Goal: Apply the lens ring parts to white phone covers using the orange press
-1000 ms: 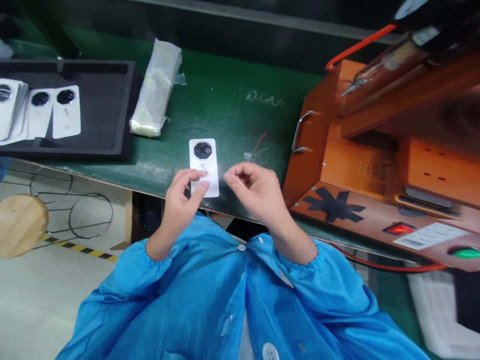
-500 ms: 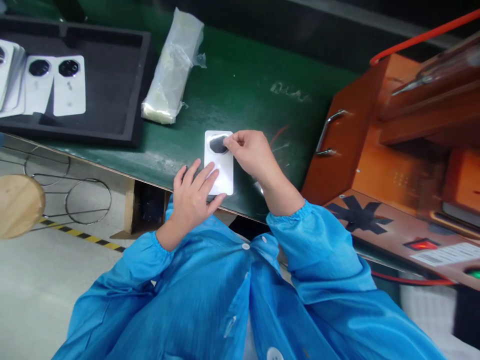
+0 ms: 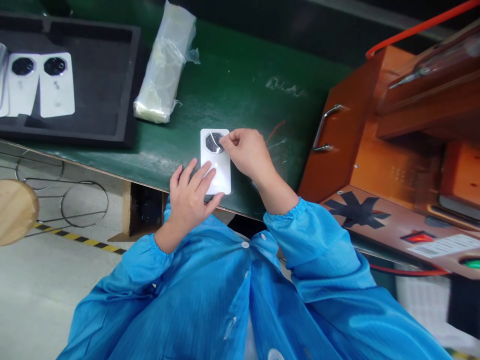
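Observation:
A white phone back cover [image 3: 219,172] with a dark octagonal camera window [image 3: 214,142] lies on the green worktop near its front edge. My left hand [image 3: 189,197] rests with fingers spread, their tips on the cover's lower left part. At the window's right edge, my right hand [image 3: 245,152] pinches with thumb and forefinger. A bright curved line crosses the window, where a thin film [image 3: 217,140] seems to be lifting towards those fingers. The fingertips hide the film's held edge.
A black tray [image 3: 101,90] at the left holds several similar white covers [image 3: 58,95]. Beside it lies a package in clear wrap [image 3: 165,65]. An orange machine [image 3: 337,140] with a metal handle stands right. A round wooden stool [image 3: 17,212] is at lower left.
The window looked smooth and dark before; now lens rings and a curved bright line show on it. My right hand still pinches at its edge. The view has shifted slightly.

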Demonstrator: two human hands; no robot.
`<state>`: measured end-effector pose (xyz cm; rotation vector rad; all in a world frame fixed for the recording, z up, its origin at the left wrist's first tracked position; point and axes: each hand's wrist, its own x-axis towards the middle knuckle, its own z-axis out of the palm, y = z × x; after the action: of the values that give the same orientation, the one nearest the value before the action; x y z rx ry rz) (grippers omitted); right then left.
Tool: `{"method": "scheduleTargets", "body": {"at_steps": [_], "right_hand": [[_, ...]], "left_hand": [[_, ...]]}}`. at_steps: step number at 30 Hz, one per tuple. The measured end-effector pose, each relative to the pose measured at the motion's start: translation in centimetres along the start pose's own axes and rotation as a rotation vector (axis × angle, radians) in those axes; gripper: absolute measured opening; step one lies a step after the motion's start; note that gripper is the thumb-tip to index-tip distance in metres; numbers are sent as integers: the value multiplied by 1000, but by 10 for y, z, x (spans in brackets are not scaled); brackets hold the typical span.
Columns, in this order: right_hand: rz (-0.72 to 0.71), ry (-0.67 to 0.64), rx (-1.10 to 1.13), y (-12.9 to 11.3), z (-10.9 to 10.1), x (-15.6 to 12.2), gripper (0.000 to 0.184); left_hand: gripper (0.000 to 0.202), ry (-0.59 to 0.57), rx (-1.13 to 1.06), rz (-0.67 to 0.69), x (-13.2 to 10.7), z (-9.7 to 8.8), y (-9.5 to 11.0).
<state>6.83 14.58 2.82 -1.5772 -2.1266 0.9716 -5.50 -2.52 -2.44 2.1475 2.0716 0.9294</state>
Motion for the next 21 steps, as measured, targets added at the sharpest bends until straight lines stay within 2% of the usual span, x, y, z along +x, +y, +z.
{"method": "scheduleTargets", "body": {"at_steps": [7, 14, 21], "right_hand": [[-38, 33, 0, 7, 5, 2, 21], [5, 43, -22, 1, 5, 1, 19], [-23, 96, -53, 4, 10, 2, 17]], "left_hand": [[54, -21, -12, -8, 1, 0, -2], [53, 54, 49, 68, 1, -2, -1], [52, -5, 11, 6, 1, -1, -1]]}}
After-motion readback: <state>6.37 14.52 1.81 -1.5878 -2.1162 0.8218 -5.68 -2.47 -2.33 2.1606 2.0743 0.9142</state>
